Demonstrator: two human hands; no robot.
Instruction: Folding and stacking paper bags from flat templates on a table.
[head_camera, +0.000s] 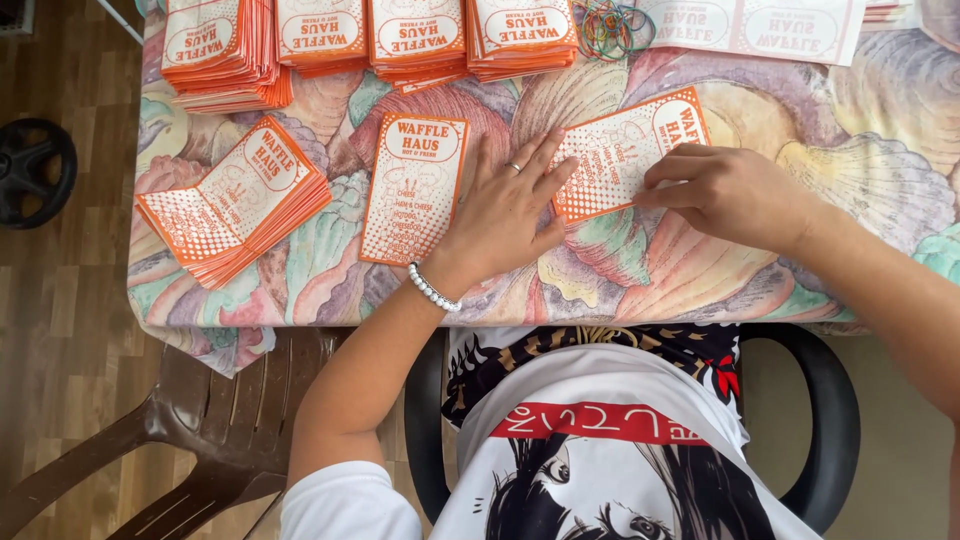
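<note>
Shell-patterned tablecloth bears an orange paper bag; left hand flat, right hand pinching it.

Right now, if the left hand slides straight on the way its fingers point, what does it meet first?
The left hand already touches the orange-and-white paper bag; further on, probably the rubber bands, though the line is uncertain.

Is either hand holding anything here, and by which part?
Nothing is lifted. The left hand lies flat, pinning the left end of an orange-and-white paper sleeve to the table; the right hand presses curled fingers on its lower right edge.
</note>
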